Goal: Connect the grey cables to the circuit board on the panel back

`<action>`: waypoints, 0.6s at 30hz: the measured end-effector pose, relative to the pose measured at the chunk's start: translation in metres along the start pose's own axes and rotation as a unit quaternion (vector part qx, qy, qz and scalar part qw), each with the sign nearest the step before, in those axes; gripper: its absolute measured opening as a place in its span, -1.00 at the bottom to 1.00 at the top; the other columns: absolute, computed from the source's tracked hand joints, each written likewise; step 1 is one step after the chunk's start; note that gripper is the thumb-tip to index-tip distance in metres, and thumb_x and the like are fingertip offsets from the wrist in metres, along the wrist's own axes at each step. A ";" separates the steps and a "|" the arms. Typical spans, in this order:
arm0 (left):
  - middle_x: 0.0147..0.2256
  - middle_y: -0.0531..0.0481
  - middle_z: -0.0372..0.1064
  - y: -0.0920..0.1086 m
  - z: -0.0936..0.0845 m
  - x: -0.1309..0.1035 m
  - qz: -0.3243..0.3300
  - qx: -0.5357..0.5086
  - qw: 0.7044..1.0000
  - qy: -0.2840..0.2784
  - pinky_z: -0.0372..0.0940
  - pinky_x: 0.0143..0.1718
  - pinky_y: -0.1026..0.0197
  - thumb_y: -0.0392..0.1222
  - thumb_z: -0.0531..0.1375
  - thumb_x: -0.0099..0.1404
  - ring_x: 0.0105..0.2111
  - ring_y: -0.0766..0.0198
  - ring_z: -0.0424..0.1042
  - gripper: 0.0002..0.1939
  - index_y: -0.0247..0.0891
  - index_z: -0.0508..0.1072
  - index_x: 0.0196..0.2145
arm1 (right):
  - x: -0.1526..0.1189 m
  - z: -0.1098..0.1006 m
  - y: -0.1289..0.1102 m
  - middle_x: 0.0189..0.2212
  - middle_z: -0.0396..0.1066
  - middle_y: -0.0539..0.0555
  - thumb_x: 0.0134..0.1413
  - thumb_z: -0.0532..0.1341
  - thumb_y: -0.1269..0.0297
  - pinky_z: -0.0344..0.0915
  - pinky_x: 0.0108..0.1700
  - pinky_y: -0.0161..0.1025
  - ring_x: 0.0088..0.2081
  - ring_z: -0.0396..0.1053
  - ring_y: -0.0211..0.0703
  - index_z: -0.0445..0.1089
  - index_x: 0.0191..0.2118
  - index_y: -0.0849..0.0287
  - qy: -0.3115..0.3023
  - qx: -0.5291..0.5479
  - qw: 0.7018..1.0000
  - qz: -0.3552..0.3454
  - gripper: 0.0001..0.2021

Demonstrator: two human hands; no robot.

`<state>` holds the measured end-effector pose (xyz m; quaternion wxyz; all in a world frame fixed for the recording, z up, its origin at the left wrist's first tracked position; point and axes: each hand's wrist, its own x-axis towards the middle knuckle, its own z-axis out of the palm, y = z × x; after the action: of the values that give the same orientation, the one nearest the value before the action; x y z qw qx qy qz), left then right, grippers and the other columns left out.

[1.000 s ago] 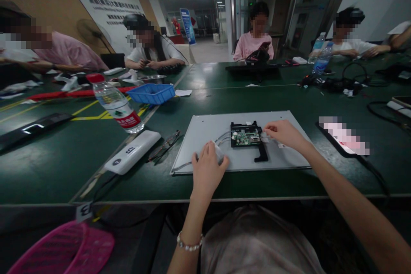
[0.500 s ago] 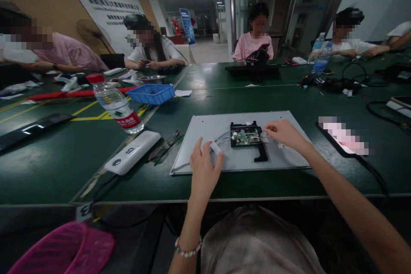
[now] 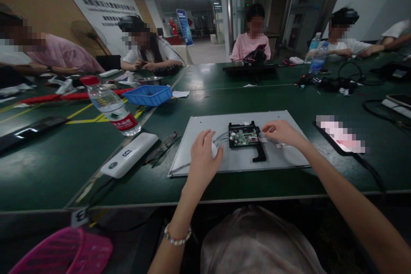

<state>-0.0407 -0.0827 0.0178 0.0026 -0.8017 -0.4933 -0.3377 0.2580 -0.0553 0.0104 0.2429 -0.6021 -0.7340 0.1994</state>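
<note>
A light grey flat panel lies on the table in front of me. On it sits a black bracket with a green circuit board. Thin grey wires run from the board's left side toward my left hand. That hand is open over the panel's left part, thumb apart from the fingers, beside a small white piece partly hidden by it. At the bracket's right edge, my right hand has its fingers pinched together. A small pale tab shows just below those fingertips; whether they grip it is unclear.
Left of the panel lie glasses, a white power bank, a tilted water bottle and a blue tray. A phone with a cable lies right. A pink basket stands below the table edge. Several people sit around the table.
My left hand has turned slightly, its fingers drawn closer together and now covering more of the white piece. My right hand stays at the bracket's right edge. The view has shifted slightly.
</note>
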 end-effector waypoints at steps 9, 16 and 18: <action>-0.05 -0.21 0.35 -0.053 -0.020 0.058 -0.102 0.128 0.956 -0.242 0.27 -0.07 0.02 0.03 0.14 0.21 -0.04 -0.04 0.35 -0.49 -0.28 0.31 0.04 | 0.002 0.011 -0.003 -0.35 0.51 0.07 -0.12 0.25 0.37 0.31 -0.30 -0.29 -0.35 0.44 -0.18 0.45 -0.21 0.21 -0.065 0.056 0.996 0.017 -0.74; -0.36 -0.04 0.45 -0.080 -0.002 0.068 -0.055 0.045 0.952 -0.298 0.26 -0.30 0.26 -0.18 0.11 0.14 -0.34 0.21 0.42 -0.72 -0.29 0.46 -0.21 | 0.004 -0.001 0.014 -0.38 0.51 0.06 -0.05 0.23 0.31 0.28 -0.31 -0.29 -0.35 0.44 -0.16 0.43 -0.25 0.18 -0.016 0.006 0.998 0.054 -0.82; -0.39 -0.01 0.46 -0.080 0.000 0.070 -0.048 0.023 0.952 -0.301 0.26 -0.31 0.29 -0.22 0.10 0.12 -0.35 0.24 0.42 -0.79 -0.27 0.49 -0.32 | 0.004 -0.007 0.023 -0.35 0.51 0.07 -0.03 0.22 0.29 0.27 -0.29 -0.27 -0.33 0.44 -0.14 0.42 -0.25 0.18 0.009 -0.037 0.996 0.081 -0.82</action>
<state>-0.0840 0.0138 0.0293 -0.1440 -0.8412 -0.5166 -0.0694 0.2800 -0.0467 0.0031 0.2101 -0.6696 -0.6877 0.1858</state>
